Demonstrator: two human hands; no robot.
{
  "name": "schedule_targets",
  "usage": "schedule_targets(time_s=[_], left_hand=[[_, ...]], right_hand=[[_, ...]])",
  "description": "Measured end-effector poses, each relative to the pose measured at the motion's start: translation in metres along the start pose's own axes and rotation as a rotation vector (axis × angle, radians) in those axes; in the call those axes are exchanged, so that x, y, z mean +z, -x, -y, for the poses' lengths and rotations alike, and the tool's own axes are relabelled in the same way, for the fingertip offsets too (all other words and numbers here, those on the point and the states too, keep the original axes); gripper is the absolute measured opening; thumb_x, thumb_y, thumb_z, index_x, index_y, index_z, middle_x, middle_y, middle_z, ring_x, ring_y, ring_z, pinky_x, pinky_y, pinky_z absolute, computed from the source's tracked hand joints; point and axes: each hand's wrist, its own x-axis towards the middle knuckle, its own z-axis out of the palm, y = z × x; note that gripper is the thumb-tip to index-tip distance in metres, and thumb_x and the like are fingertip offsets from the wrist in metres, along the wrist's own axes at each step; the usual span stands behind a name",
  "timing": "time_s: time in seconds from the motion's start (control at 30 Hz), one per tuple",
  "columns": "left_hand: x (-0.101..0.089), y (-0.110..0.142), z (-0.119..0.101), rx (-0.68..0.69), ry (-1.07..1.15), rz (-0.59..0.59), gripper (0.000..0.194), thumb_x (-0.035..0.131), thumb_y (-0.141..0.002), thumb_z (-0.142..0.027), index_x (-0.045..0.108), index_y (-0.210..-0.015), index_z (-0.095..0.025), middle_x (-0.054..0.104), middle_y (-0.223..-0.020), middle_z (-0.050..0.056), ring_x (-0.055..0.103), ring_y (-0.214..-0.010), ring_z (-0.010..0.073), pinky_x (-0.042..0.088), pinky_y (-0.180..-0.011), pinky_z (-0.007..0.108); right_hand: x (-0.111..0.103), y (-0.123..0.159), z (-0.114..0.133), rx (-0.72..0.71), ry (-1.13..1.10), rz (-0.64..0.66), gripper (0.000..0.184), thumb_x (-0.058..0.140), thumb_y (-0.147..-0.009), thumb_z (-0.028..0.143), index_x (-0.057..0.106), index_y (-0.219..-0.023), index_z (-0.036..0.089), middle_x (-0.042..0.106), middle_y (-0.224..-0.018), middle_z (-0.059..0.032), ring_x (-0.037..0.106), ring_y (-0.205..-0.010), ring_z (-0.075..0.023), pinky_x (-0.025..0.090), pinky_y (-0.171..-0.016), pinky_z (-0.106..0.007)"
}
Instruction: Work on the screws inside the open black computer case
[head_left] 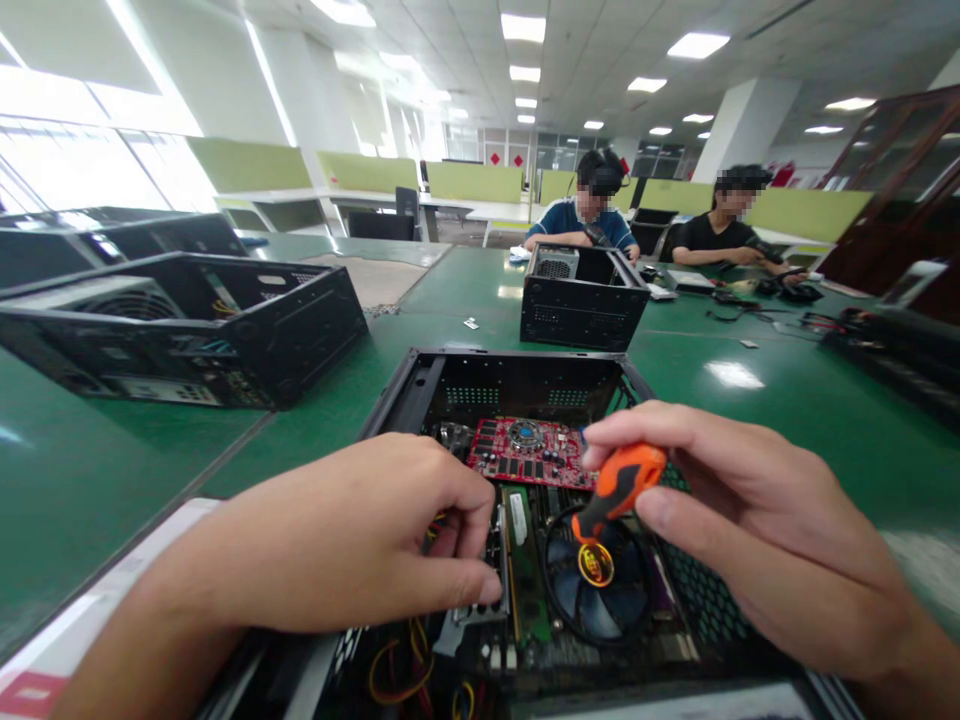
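An open black computer case (420, 385) lies on the green table in front of me. Inside it are a red graphics card (525, 452), a green memory stick (525, 570) and a black cooler fan (600, 590). My right hand (757, 520) is closed on an orange-and-black screwdriver (616, 490), which points down beside the fan. My left hand (352, 545) reaches into the case, fingers curled and pressed on a part at the motherboard's left edge. Yellow and red wires (397, 670) run under that hand.
Another open black case (187, 325) lies on its side at the left, a third (581, 295) stands behind mine. Two people sit at the far side of the green table (750, 400) with cables and parts. A white sheet (97, 610) lies at my left.
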Motion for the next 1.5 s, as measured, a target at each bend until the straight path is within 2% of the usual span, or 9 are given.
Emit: schedule_targets(time_s=[0.13,0.53,0.73,0.8,0.9,0.97,1.03,1.13,1.5], left_hand=[[0.000,-0.002,0.000,0.003,-0.005,-0.005,0.024,0.097,-0.096,-0.031,0.081,-0.079,-0.031,0.080,-0.074,-0.007,0.072,-0.068,0.0178,0.045,-0.065,0.031],[0.001,-0.001,0.002,0.060,0.027,-0.023,0.024,0.095,-0.099,-0.035,0.081,-0.080,-0.031,0.080,-0.073,-0.007,0.072,-0.067,0.0181,0.046,-0.064,0.032],[0.001,-0.001,0.002,0.049,0.020,-0.018,0.024,0.096,-0.097,-0.034,0.081,-0.079,-0.032,0.078,-0.071,-0.006,0.069,-0.064,0.0181,0.043,-0.061,0.032],[0.001,-0.001,0.003,0.040,0.022,-0.011,0.024,0.096,-0.097,-0.033,0.081,-0.078,-0.031,0.078,-0.071,-0.007,0.069,-0.064,0.0176,0.043,-0.062,0.032],[0.001,0.000,0.002,0.035,0.027,-0.001,0.023,0.095,-0.097,-0.034,0.082,-0.079,-0.031,0.079,-0.071,-0.007,0.069,-0.064,0.0174,0.043,-0.062,0.031],[0.000,0.001,0.001,0.025,0.027,-0.001,0.023,0.096,-0.097,-0.034,0.082,-0.079,-0.031,0.080,-0.072,-0.006,0.070,-0.065,0.0178,0.044,-0.062,0.031],[-0.001,0.002,0.000,0.006,0.020,0.002,0.023,0.096,-0.097,-0.033,0.082,-0.079,-0.031,0.080,-0.073,-0.006,0.070,-0.066,0.0181,0.044,-0.063,0.032],[-0.001,0.003,0.001,-0.002,0.007,0.008,0.025,0.098,-0.096,-0.032,0.080,-0.077,-0.031,0.080,-0.073,-0.006,0.071,-0.067,0.0190,0.045,-0.064,0.033],[0.001,0.002,0.003,0.036,0.026,-0.007,0.026,0.096,-0.098,-0.036,0.080,-0.078,-0.031,0.080,-0.073,-0.005,0.071,-0.066,0.0191,0.045,-0.064,0.034]], right_hand=[[-0.005,-0.002,0.004,-0.080,-0.108,0.155,0.025,0.086,-0.116,0.022,0.093,-0.139,0.027,0.101,-0.119,-0.0045,0.098,-0.101,-0.0229,0.079,-0.096,-0.027],[-0.003,-0.002,0.006,-0.115,-0.050,0.191,0.025,0.082,-0.116,0.017,0.093,-0.139,0.022,0.103,-0.125,-0.0078,0.100,-0.111,-0.0240,0.080,-0.101,-0.028],[0.002,-0.006,0.001,-0.230,-0.062,0.140,0.012,0.097,-0.118,0.028,0.094,-0.130,0.027,0.098,-0.099,-0.0023,0.090,-0.080,-0.0208,0.075,-0.077,-0.031],[0.000,-0.005,0.001,-0.207,-0.049,0.164,0.016,0.093,-0.120,0.027,0.095,-0.136,0.026,0.101,-0.109,-0.0052,0.095,-0.090,-0.0232,0.078,-0.083,-0.032],[-0.003,-0.002,0.002,-0.134,-0.013,0.216,0.033,0.084,-0.120,0.022,0.094,-0.151,0.025,0.103,-0.139,-0.0088,0.101,-0.122,-0.0275,0.082,-0.103,-0.033],[-0.003,0.000,0.001,-0.063,0.019,0.164,0.039,0.081,-0.121,0.022,0.091,-0.158,0.028,0.102,-0.146,-0.0062,0.101,-0.126,-0.0259,0.081,-0.111,-0.032],[0.001,0.001,-0.003,0.003,0.068,0.020,0.038,0.078,-0.122,0.022,0.089,-0.157,0.029,0.102,-0.143,-0.0041,0.101,-0.122,-0.0240,0.079,-0.116,-0.033],[0.008,0.000,-0.009,0.042,0.181,-0.143,0.034,0.071,-0.122,0.018,0.090,-0.149,0.027,0.102,-0.142,-0.0073,0.100,-0.125,-0.0273,0.081,-0.114,-0.038],[0.011,-0.002,-0.009,0.039,0.204,-0.081,0.033,0.070,-0.121,0.021,0.089,-0.146,0.026,0.102,-0.135,-0.0097,0.100,-0.120,-0.0306,0.081,-0.113,-0.043]])
